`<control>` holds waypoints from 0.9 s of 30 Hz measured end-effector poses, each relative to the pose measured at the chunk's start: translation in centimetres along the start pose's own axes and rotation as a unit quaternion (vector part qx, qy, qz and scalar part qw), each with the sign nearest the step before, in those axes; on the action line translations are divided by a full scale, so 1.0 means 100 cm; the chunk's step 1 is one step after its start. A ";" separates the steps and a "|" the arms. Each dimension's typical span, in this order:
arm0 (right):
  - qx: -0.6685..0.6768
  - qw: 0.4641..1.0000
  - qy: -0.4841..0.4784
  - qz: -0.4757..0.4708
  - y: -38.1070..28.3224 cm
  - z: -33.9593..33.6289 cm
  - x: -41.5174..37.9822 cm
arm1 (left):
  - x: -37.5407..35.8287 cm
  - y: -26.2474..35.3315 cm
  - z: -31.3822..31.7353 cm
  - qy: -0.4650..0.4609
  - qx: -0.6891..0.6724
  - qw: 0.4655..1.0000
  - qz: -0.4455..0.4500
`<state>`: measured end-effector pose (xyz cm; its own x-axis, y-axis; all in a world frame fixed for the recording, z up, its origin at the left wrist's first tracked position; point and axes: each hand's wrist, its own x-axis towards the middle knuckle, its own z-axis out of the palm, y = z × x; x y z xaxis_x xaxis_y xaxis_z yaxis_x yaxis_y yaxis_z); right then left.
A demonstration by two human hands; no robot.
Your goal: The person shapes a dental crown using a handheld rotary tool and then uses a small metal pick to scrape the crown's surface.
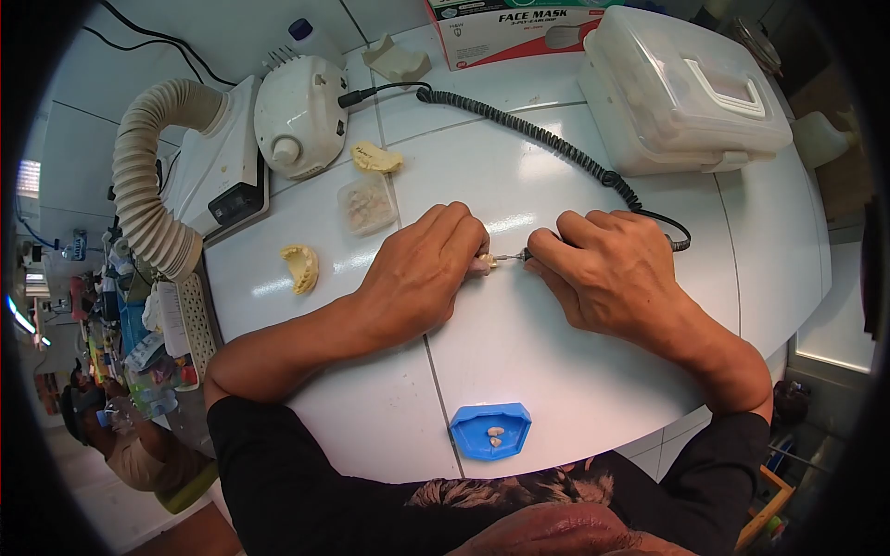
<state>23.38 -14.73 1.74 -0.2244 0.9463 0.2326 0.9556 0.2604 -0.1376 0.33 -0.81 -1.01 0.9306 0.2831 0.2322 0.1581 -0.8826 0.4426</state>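
**White worktop: two-handed hold on handpiece and workpiece**

The left hand pinches the small pale workpiece between thumb and fingers. The grip is closed down on it; most of the piece is hidden. The right hand curls round the handpiece, its fingers bunched near the nose. The thin metal tip points at the workpiece; whether the two touch cannot be confirmed.

Both hands are low over the middle of the worktop, probably for steadiness. The short pinch likely leaves the worked end exposed. The coiled cord runs from the control unit along the far side to the right hand, a route that appears to keep it clear of the fingers. The blue tray, holding two small pale pieces, stands at the near edge, presumably for easy reach. Two yellowish casts and a clear box of fragments lie on the left side.

Markings: the carton at the far edge reads "FACE MASK" and "3-PLY EARLOOP". Its finer print is illegible. The farther cast bears dark handwriting, unreadable here.
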 end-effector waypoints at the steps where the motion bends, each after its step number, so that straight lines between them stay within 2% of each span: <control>1: 0.004 1.000 -0.003 -0.002 0.000 -0.001 0.000 | 0.000 0.000 0.000 0.000 0.000 1.000 -0.001; 27: 0.000 1.000 0.003 -0.003 0.000 0.000 0.000 | 0.000 0.000 -0.001 -0.006 0.000 1.000 -0.004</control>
<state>23.34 -14.73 1.72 -0.2286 0.9439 0.2385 0.9545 0.2655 -0.1359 0.28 -0.82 -0.92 0.9334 0.2849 0.2182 0.1650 -0.8806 0.4443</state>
